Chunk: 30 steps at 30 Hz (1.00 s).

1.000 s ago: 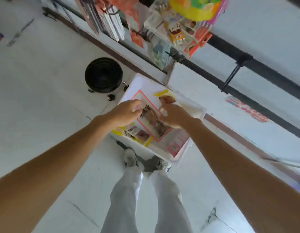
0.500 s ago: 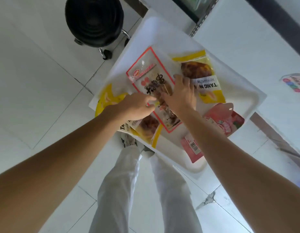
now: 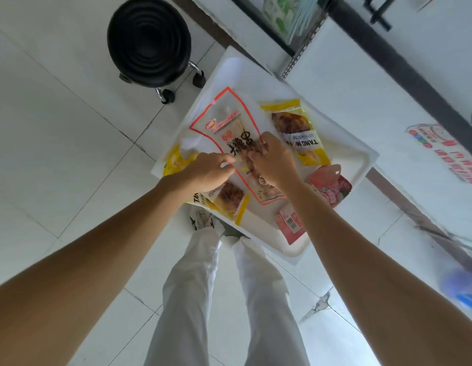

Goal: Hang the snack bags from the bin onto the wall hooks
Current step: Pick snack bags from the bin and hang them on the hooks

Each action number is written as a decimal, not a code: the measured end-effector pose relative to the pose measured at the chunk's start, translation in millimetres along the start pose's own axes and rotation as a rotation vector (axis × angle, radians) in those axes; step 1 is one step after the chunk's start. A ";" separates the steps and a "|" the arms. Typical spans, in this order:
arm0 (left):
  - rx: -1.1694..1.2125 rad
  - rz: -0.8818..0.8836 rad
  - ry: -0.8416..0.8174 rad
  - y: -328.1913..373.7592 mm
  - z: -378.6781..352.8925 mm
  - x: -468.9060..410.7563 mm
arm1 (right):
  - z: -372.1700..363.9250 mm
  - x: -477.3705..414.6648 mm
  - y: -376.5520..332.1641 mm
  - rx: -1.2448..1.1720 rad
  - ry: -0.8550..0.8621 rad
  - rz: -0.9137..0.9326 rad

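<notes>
Here, both hands are reaching into the white bin; the left hand is pinching the red-edged snack bag with curled fingers at its eight o'clock side; the right hand, fingers bent, is gripping its middle; a yellow bag is lying at its three o'clock, a pink bag at five; a black stool is standing at the bin's eleven o'clock.

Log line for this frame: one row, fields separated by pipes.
stage: pickup | left hand: pinches red-edged bag | right hand: grips same bag | bag in bin, not hung
</notes>
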<state>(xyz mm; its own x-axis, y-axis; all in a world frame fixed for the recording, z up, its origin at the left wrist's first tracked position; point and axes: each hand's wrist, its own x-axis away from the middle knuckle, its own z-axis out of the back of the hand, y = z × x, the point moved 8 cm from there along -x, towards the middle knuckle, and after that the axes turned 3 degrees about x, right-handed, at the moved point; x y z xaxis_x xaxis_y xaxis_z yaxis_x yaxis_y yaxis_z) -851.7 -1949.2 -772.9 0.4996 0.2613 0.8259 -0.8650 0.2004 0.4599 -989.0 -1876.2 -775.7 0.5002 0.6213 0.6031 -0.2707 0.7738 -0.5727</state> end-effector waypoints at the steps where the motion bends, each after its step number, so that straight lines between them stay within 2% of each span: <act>1: 0.008 -0.003 0.001 3.3 3.2 7.3 | 7.8 7.1 -2.5 -0.022 0.011 -0.001; 17: -0.062 -0.134 0.216 98.9 77.6 156.4 | 184.3 144.6 -106.6 -0.268 0.208 0.236; 21: 0.250 -0.258 0.310 135.9 107.4 211.1 | 224.6 184.4 -149.8 -0.391 0.246 0.322; 24: 0.352 -0.404 0.394 166.5 137.8 257.1 | 249.6 209.6 -184.0 -0.465 0.247 0.401; 30: 0.535 -0.696 0.550 225.6 201.5 348.6 | 281.2 258.4 -221.4 -0.445 0.300 0.469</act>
<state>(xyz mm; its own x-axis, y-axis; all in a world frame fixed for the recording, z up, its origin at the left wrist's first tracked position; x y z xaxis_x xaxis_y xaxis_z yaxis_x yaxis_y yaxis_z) -881.8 -2003.2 -315.5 0.7321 0.6704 0.1207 -0.2167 0.0612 0.9743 -1031.0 -1852.4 -336.9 0.6354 0.7663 0.0958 -0.1835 0.2703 -0.9451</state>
